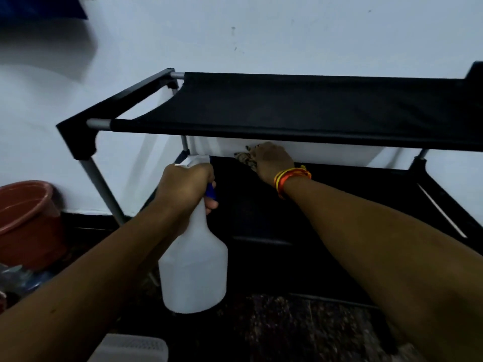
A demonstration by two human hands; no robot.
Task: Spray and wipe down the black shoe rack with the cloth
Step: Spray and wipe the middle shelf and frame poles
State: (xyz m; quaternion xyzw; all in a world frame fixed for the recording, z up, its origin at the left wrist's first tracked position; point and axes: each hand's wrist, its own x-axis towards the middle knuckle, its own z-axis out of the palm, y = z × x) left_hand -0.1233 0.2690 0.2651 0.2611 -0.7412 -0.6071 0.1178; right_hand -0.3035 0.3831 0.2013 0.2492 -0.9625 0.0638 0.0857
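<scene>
Black shoe rack [287,105] lower shelf | right hand [271,163] fingers hold cloth [245,159]: press flat, wipe far edge rightward | left hand [187,189] fingers grip spray bottle [194,262]: keep upright.

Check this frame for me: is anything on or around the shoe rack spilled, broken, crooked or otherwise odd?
Nothing stands out. The black shoe rack looks straight, its top fabric taut. The left hand grips the spray bottle upright; the right hand holds the cloth under the top shelf. No spill shows, though the lower tiers are too dark to judge.
</scene>
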